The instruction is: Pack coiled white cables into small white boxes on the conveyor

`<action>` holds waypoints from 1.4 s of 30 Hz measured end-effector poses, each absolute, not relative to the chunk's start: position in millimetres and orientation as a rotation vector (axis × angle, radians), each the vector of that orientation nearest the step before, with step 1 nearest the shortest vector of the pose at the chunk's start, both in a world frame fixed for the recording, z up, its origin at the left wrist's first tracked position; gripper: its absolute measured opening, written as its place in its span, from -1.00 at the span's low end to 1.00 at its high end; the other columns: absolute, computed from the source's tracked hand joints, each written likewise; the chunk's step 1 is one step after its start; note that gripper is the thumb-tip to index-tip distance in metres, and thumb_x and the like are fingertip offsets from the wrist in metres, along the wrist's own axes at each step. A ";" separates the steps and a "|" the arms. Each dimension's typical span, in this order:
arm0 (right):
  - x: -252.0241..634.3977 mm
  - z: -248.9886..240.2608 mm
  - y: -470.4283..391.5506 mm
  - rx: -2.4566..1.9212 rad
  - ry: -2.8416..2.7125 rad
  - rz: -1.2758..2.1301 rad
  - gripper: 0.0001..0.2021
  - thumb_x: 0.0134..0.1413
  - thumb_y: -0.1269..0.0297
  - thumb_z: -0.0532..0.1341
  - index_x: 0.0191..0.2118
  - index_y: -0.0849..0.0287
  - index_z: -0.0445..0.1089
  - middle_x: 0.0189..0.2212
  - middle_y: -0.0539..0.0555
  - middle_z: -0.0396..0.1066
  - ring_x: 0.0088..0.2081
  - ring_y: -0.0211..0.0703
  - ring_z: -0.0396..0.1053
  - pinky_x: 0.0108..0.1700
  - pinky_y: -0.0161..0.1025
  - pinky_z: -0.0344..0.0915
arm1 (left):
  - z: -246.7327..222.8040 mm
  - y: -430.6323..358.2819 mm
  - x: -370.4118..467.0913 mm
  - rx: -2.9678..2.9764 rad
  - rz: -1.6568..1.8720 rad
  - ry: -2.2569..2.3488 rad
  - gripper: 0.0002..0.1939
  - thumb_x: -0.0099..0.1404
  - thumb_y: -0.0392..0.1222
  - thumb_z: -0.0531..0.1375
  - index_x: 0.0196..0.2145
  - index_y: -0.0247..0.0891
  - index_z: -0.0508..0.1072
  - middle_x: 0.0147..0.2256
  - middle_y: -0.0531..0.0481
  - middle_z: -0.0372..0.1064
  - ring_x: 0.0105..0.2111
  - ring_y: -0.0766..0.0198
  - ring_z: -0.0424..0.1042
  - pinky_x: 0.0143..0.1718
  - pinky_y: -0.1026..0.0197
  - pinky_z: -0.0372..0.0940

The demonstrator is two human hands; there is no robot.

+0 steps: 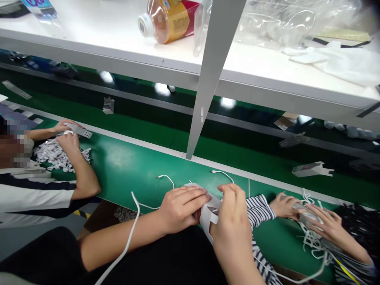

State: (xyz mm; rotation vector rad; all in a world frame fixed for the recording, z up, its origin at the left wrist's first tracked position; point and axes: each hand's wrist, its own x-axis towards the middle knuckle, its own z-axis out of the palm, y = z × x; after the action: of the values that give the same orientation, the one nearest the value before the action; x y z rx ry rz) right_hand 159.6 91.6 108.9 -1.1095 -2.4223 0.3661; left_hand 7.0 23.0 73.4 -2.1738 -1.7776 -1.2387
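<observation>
Low in the middle of the view, a small white cardboard box [205, 220] is between my two hands, over the near edge of the green bench. My left hand [181, 208] grips its left side, fingers laid across the upper face. From the right, my right hand [233, 221] closes on the box by an end with flaps standing out; its thumb is mostly hidden. What is inside the box cannot be made out. White cables [168, 177] lie on the bench just beyond my hands, and another white cable [133, 229] hangs across in front of my left forearm.
At left, a co-worker's hands [69, 136] hold a white box over a pile of small white parts [55, 154]. At right, striped-sleeved hands [323, 221] work above white cords [314, 239]. White boxes [311, 169] lie on the green belt behind a grey post [208, 79]; a shelf holds a bottle [169, 21].
</observation>
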 end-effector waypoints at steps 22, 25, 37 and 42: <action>179.6 142.2 80.6 -0.901 -2.367 0.345 -0.85 0.26 0.44 0.23 -0.07 0.20 0.44 -0.18 0.11 0.37 -0.19 -0.19 0.32 -0.14 -0.27 0.25 | 72.4 17.4 3.2 -2.165 -1.450 -1.919 -0.41 0.16 -0.04 0.42 0.11 -0.18 0.42 -0.04 -0.12 0.56 -0.06 0.07 0.58 -0.03 0.13 0.52; 178.2 143.8 83.8 -0.825 -2.453 0.232 -0.82 0.24 0.56 0.19 -0.12 0.22 0.48 -0.20 0.13 0.39 -0.22 -0.14 0.30 -0.19 -0.22 0.22 | 73.8 19.0 4.8 -2.180 -1.446 -1.900 -0.45 0.17 -0.03 0.41 0.08 -0.20 0.44 -0.05 -0.13 0.57 -0.08 0.08 0.59 -0.05 0.14 0.53; 177.0 144.4 80.5 -0.924 -2.410 0.104 -0.91 0.18 0.42 0.30 -0.20 0.25 0.54 -0.36 0.12 0.34 -0.26 -0.06 0.23 -0.17 -0.14 0.20 | 70.9 21.2 7.4 -2.127 -1.349 -1.937 -0.46 0.14 -0.15 0.41 0.07 -0.22 0.44 -0.04 -0.10 0.56 -0.09 0.10 0.60 -0.09 0.14 0.52; 180.5 136.8 81.5 -0.979 -2.499 0.065 -0.82 0.21 0.44 0.23 -0.11 0.25 0.53 -0.31 0.16 0.33 -0.24 -0.02 0.19 -0.19 -0.10 0.18 | 71.8 24.3 11.1 -2.106 -1.292 -1.912 -0.47 0.13 -0.11 0.41 0.04 -0.26 0.46 -0.07 -0.10 0.58 -0.13 0.09 0.61 -0.13 0.12 0.53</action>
State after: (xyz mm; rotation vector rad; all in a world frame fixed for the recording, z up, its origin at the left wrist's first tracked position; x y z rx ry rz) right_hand 180.5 81.5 136.8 -0.9786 -2.4989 0.0655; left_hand 11.1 24.3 71.8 -2.1065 -1.9124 -1.2922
